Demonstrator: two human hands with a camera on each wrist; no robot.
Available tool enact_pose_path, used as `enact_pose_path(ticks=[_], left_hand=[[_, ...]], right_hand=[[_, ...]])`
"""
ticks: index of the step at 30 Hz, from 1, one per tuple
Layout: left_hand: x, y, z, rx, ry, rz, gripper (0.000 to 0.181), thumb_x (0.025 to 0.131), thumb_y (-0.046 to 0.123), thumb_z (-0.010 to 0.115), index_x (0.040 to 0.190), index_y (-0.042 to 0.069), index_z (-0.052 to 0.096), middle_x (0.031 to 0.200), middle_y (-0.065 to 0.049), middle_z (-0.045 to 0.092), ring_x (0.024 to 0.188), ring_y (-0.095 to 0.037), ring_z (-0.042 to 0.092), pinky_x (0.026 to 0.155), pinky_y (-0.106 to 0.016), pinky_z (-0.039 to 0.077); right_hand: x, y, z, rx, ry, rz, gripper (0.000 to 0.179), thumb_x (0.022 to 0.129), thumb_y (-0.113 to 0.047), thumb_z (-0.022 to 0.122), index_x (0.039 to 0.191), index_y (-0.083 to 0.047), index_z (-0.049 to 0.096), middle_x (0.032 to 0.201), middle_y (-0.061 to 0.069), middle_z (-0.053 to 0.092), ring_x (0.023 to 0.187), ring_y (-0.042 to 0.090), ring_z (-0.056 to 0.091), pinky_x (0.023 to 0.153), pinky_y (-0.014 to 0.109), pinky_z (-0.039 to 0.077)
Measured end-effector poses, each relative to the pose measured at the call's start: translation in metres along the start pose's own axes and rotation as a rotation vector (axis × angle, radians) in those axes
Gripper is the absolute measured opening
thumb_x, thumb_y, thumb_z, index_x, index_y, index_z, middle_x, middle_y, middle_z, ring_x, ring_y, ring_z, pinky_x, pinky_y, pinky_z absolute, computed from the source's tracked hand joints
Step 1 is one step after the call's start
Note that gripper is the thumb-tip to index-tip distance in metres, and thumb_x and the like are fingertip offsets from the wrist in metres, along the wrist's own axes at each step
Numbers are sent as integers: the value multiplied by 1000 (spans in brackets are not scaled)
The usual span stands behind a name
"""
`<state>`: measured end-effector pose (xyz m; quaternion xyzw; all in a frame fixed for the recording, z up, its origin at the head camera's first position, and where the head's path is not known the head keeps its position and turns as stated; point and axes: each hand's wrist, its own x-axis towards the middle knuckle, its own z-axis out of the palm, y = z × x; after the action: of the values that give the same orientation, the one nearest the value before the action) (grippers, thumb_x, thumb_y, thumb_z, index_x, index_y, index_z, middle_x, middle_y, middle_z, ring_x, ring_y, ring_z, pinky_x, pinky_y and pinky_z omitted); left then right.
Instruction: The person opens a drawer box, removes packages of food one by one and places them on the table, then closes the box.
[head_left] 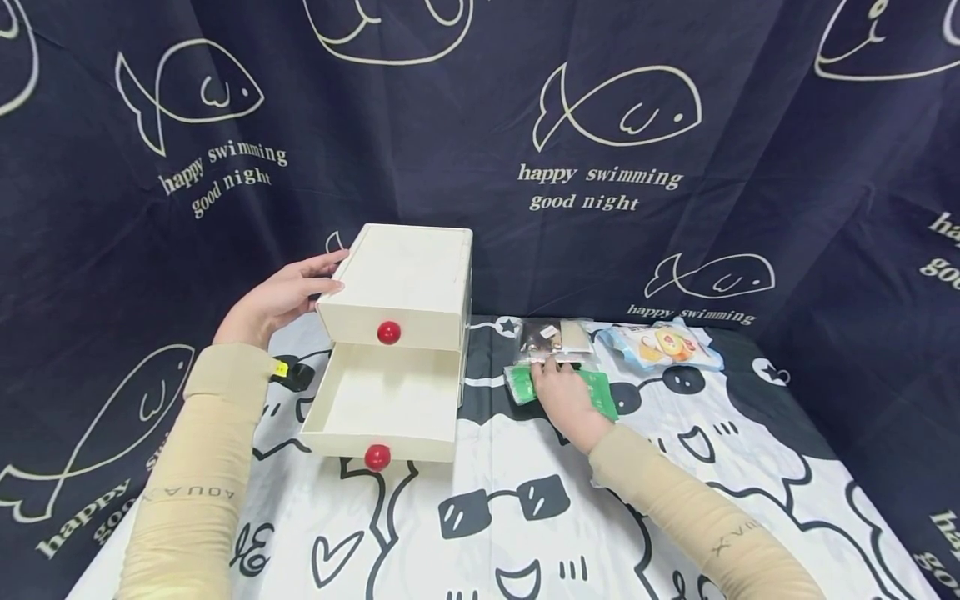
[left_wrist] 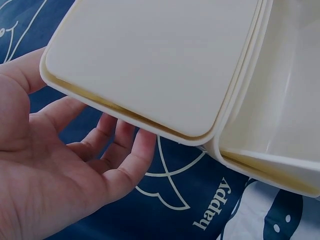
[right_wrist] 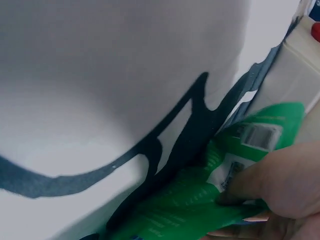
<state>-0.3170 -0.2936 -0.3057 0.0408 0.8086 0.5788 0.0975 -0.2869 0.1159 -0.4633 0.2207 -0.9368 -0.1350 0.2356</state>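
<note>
A white two-drawer box (head_left: 412, 258) with red knobs stands left of centre. Its top drawer is closed and its lower drawer (head_left: 375, 400) is pulled out, with nothing inside. My left hand (head_left: 281, 296) rests against the box's upper left edge; the left wrist view shows the fingertips along the rim of the closed top drawer (left_wrist: 150, 60). To the right of the box, my right hand (head_left: 566, 396) pinches a flat green packet (head_left: 600, 390). In the right wrist view the thumb presses on its label (right_wrist: 227, 172), with other fingers underneath.
Behind the green packet lies a clear bag with dark contents (head_left: 543, 336). A blue and white snack pack (head_left: 663, 343) is farther right. A small black item with a yellow tag (head_left: 292, 373) sits left of the drawer. A dark curtain (head_left: 450, 125) hangs behind the table.
</note>
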Motion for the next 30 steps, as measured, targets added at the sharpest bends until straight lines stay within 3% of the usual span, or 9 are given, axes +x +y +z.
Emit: enact_pose_path(ticks=[9,14,18,21,25,30], left_hand=[[0,2,-1,-11,-4,12,68,92,13,60,150,20,26,155,-11,20,122,-20,37,81,-23,47],[1,1,-1,-12,-4,10,67,92,13,59,150,21,26,155,-11,21,122,-20,37,83,-25,46],[3,0,-1,-2,-7,1,67,93,15,59,151,23,25,155,-10,20,124,-20,36,84,-26,45],[2,1,0,-3,-9,4,68,93,15,59,151,23,25,155,-10,22,123,-21,37,83,-25,46],[1,1,0,-18,-13,8,68,92,13,59,151,21,25,155,-10,23,122,-19,39,81,-23,47],[1,0,0,-31,-24,10,68,93,12,58,151,20,23,156,-9,22,122,-18,39,81,-23,47]], right_hand=[[1,2,-4,56,-47,-17,16,84,1,60,100,2,59,84,19,61,65,30,58,48,38,50],[-1,4,-4,85,-32,-46,14,83,3,60,97,2,59,83,19,61,61,28,57,47,38,49],[-5,6,-4,108,7,-72,11,84,-4,65,89,1,57,77,17,60,57,28,56,45,37,48],[-7,7,-2,129,30,-90,19,85,-15,66,88,1,57,74,16,59,56,28,56,45,38,48],[-9,9,0,166,18,-116,29,86,-24,65,95,3,59,76,17,60,56,29,57,47,38,48],[-12,13,2,202,-40,-129,29,87,-17,67,105,4,59,81,17,59,58,29,57,47,39,48]])
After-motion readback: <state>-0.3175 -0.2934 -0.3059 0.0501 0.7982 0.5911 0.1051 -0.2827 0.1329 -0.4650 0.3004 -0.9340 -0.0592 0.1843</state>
